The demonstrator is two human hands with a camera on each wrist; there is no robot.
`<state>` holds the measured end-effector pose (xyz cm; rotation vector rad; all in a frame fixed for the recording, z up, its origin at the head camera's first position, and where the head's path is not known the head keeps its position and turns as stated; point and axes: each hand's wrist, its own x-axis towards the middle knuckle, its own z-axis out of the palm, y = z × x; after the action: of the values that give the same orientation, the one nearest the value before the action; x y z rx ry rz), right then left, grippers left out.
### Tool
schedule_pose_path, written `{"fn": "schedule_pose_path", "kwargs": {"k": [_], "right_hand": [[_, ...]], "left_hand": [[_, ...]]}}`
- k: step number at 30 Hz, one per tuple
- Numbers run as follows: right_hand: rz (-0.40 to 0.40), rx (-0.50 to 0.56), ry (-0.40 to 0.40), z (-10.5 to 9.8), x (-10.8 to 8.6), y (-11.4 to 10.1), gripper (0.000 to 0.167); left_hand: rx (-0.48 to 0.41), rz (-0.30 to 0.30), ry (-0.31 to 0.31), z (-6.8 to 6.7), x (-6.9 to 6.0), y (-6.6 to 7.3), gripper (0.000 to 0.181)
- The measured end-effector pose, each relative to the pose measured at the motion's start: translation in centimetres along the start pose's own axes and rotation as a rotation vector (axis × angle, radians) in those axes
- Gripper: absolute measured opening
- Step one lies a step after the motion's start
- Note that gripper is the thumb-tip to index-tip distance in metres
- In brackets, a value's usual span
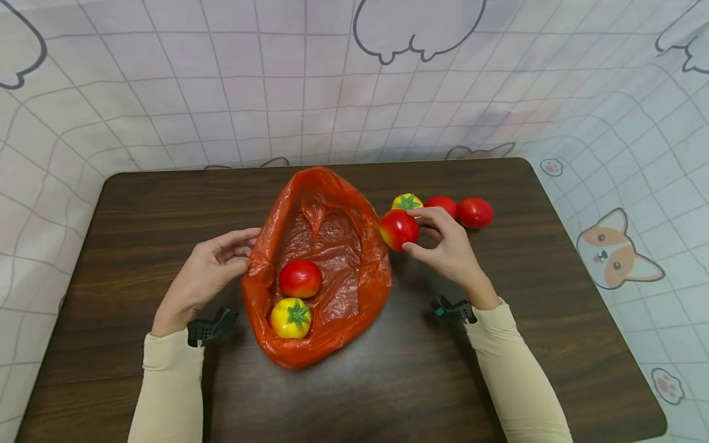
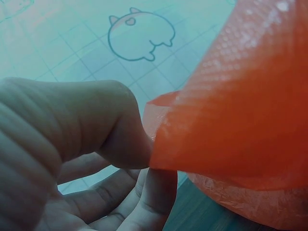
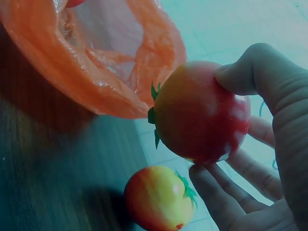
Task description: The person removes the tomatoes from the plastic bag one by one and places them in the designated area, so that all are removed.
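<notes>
An orange-red plastic bag (image 1: 379, 277) lies open on the table, a red tomato (image 1: 300, 279) and a yellow one with a green star-shaped top (image 1: 290, 318) inside it. My left hand (image 1: 205, 277) pinches the bag's left rim between thumb and fingers; the left wrist view shows the pinched plastic (image 2: 216, 139) close up. Between thumb and fingertips, my right hand (image 1: 445, 249) holds a red-yellow tomato (image 1: 399, 230) at the bag's right rim. In the right wrist view that held tomato (image 3: 202, 113) has green leaves facing the bag (image 3: 86, 86).
Behind the right hand, a yellow tomato (image 1: 407, 201) and two red ones (image 1: 441, 206), (image 1: 475, 213) stand in a row on the dark wooden table (image 1: 532, 246). A patterned cloth (image 1: 332, 92) hangs behind the table's far edge.
</notes>
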<state>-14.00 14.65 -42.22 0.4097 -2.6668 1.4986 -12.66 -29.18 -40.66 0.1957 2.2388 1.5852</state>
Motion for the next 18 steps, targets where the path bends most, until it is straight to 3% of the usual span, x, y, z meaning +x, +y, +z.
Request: {"fn": "schedule_pose_path", "kwargs": {"k": [18], "right_hand": [[0.058,-0.033,0.018,-0.8,-1.5,2.0,0.055]], "left_hand": [[0.004,-0.012,-0.002,0.1,0.1,-0.3,0.053]]}}
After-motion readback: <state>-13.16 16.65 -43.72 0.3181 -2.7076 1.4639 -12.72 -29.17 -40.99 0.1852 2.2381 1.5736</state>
